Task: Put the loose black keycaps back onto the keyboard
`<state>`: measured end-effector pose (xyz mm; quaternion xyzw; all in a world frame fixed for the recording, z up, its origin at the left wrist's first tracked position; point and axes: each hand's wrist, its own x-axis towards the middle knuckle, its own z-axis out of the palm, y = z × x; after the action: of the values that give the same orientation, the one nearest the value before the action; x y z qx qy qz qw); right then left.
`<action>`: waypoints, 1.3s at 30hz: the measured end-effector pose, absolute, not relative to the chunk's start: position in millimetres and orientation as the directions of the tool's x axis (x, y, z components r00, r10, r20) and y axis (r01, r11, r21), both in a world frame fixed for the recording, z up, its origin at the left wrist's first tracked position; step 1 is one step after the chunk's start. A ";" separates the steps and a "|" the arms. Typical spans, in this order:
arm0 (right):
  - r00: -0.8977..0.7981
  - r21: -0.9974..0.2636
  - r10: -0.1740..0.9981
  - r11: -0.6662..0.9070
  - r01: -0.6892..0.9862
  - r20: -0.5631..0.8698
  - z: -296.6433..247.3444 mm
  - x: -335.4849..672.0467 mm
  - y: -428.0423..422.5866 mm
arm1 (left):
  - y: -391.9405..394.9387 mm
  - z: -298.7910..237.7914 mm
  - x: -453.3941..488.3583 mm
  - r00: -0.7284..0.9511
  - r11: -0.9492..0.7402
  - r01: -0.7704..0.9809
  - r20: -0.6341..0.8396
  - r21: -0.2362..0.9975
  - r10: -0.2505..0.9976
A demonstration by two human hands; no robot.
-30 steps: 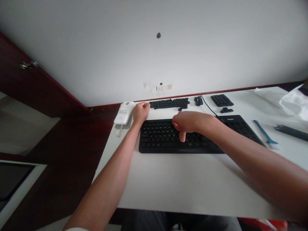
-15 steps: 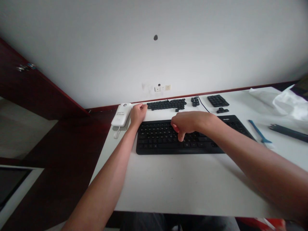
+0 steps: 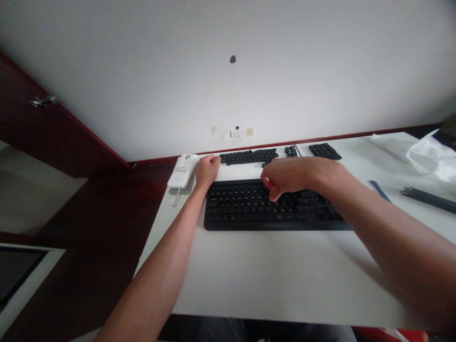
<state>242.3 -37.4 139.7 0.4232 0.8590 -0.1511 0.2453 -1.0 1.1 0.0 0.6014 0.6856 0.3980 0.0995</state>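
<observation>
A black keyboard (image 3: 242,218) lies on the white table, with several key places showing no cap. Over its upper middle is my right hand (image 3: 290,175), back upward, fingers curled and thumb pointing down; what the fingertips hold, if anything, is hidden. My left hand (image 3: 208,170) rests as a loose fist behind the keyboard's upper left corner, its inside out of sight. Just right of that fist, loose black keycaps (image 3: 249,156) lie in rows. A smaller group of keycaps (image 3: 290,151) and a number-pad block of keycaps (image 3: 325,151) lie farther right.
A white power bank (image 3: 182,172) with a short cable lies at the table's left edge. On the right are a blue tool (image 3: 379,190), a dark rod-like object (image 3: 429,198) and a crumpled white plastic bag (image 3: 432,154). The wall (image 3: 171,85) stands behind.
My right hand has moved slightly up and to the right over the keyboard, and its forearm now covers more of the right side. My left hand stays in place. The view has shifted slightly.
</observation>
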 end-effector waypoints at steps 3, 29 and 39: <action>-0.569 -0.076 0.614 0.641 0.764 -0.547 134.1 233.0 -45.0 | 0.4 0.9 -0.5 -0.247 -0.052 0.747 0.349 0.663 0.904; -0.631 -0.122 0.766 0.619 0.776 -0.126 96.2 286.5 34.0 | 0.5 -0.6 -1.0 -0.276 -0.037 0.713 0.328 0.700 0.904; -0.610 -0.104 0.780 0.601 0.792 -0.136 76.4 280.2 41.7 | 3.5 -4.1 -2.1 -0.270 -0.048 0.719 0.342 0.693 0.900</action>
<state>280.2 41.7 76.4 0.4397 0.8940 -0.0769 0.0383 -2.1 3.5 -4.1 0.5943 0.6811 0.4135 0.1095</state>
